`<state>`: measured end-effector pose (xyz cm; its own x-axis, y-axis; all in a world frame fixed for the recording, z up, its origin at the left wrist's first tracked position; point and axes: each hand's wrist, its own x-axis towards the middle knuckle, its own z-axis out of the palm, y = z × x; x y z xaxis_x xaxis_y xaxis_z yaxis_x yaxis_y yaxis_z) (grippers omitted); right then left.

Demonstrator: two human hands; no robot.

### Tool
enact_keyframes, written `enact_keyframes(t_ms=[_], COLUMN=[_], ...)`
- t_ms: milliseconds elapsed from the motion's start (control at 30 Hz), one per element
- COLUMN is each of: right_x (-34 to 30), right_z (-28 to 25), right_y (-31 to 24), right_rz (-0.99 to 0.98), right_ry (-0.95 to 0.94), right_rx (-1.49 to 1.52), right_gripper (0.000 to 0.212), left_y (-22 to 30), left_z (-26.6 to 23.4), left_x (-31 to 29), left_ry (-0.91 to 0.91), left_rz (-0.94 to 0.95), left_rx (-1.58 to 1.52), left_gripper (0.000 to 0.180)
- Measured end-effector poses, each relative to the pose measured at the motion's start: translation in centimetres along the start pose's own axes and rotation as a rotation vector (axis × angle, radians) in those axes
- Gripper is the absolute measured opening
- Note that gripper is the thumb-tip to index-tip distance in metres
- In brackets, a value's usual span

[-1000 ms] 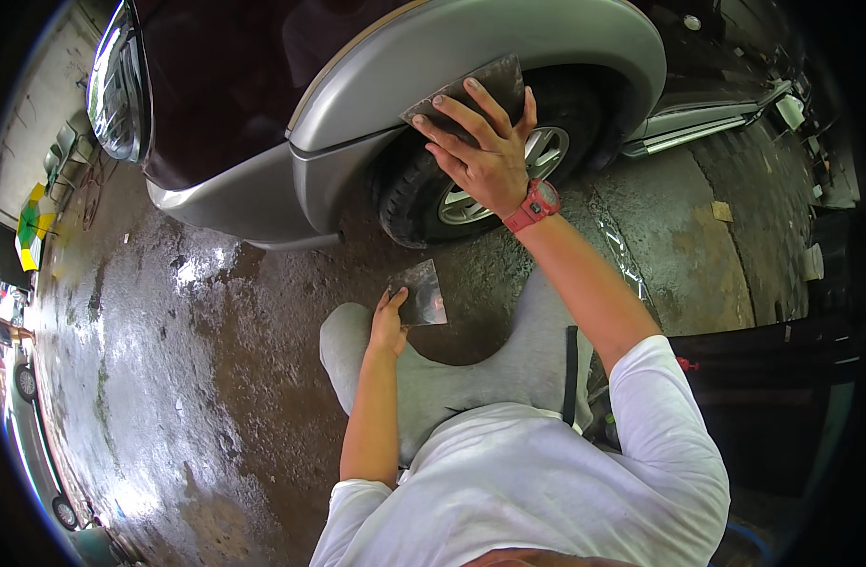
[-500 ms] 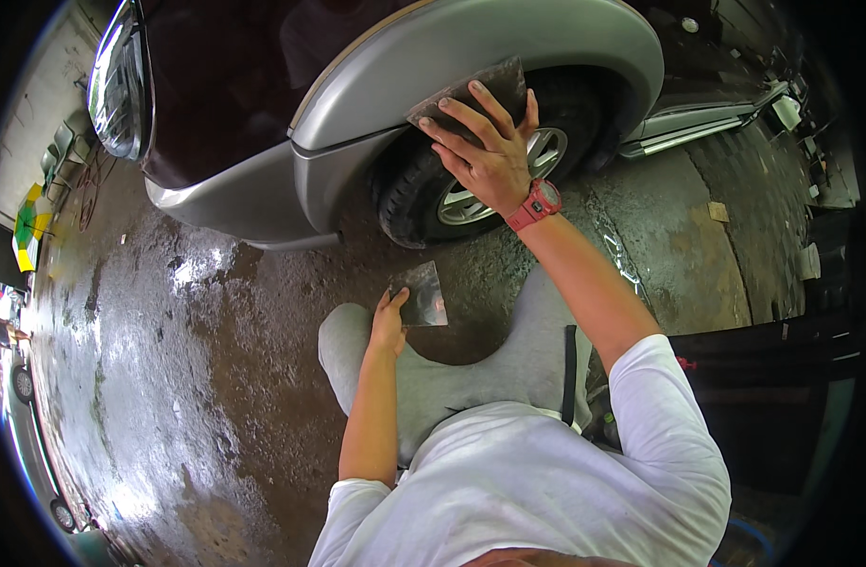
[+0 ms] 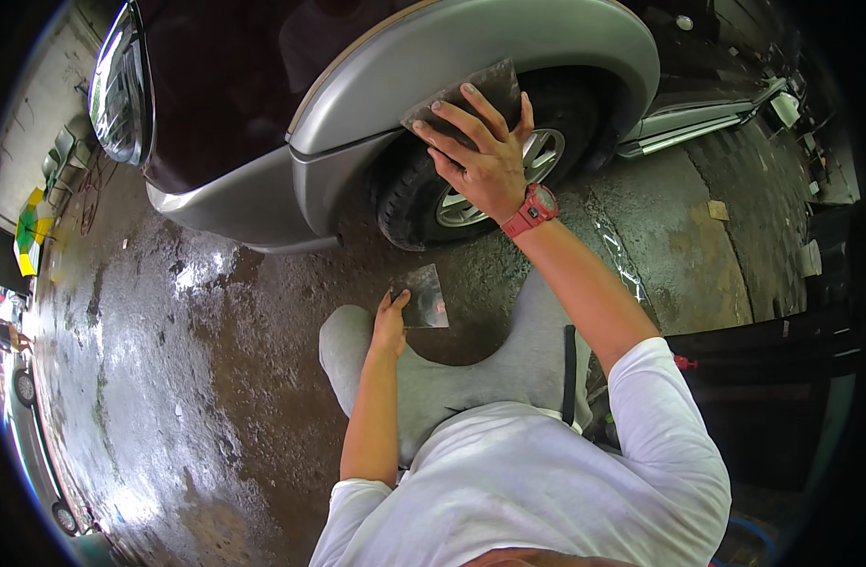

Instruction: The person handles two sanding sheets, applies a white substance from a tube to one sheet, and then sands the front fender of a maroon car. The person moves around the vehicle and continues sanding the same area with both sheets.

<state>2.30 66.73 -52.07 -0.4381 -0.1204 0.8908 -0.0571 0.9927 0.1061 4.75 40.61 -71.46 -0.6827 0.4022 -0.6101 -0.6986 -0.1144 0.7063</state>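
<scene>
Fingers [image 3: 463, 123] of right hand [image 3: 490, 175] splayed wide against dark sheet [image 3: 502, 83] by silver wheel arch [image 3: 405, 57]; left hand [image 3: 389, 326] pinched shiny plate [image 3: 427, 298]. Wet floor [image 3: 197, 378] gleamed; yellow-green umbrella [image 3: 33, 231] stood well apart.

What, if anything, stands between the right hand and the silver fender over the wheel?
A dark flat sheet: the right hand lies spread over it, and it overlaps the silver fender in view. Whether sheet and fender touch is unclear.

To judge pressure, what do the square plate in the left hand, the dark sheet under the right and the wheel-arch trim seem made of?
Square plate: probably thin metal, smooth and shiny, with streaky reflections.
Dark sheet: dull, mottled, worn-looking; metal or plastic, I can't tell.
Wheel-arch trim: likely painted plastic or metal; silver-grey gloss with soft highlights.
</scene>
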Motion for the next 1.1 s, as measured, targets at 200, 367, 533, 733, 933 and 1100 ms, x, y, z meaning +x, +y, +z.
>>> enact_keyframes(t_ms=[200,367,533,733,933,1100], right_x=[0.1,-0.1,-0.9,0.5,-0.4,-0.3], right_z=[-0.4,0.7,0.1,-0.1,0.6,-0.3], right_y=[-0.3,0.0,0.1,-0.9,0.2,1.2], right_rz=[0.012,-0.012,0.025,0.038,-0.002,0.064], right_ry=[0.026,0.016,0.018,0.025,0.027,0.091], right_rx=[0.037,0.007,0.017,0.059,0.044,0.070], right_gripper=[0.045,0.044,0.045,0.042,0.040,0.042], left_y=[-2.0,-1.7,-1.2,-1.7,-1.4,-1.1], left_z=[-1.9,-1.4,-1.0,-1.6,-1.2,-1.1], left_x=[2.4,2.1,1.4,2.2,2.0,1.2], left_ry=[-0.027,-0.053,-0.061,-0.044,-0.040,-0.063], left_rz=[0.021,0.028,0.032,0.026,0.013,0.025], left_rx=[0.029,0.010,0.018,0.075,0.086,0.069], left_gripper=[0.054,0.054,0.057,0.066,0.065,0.061])
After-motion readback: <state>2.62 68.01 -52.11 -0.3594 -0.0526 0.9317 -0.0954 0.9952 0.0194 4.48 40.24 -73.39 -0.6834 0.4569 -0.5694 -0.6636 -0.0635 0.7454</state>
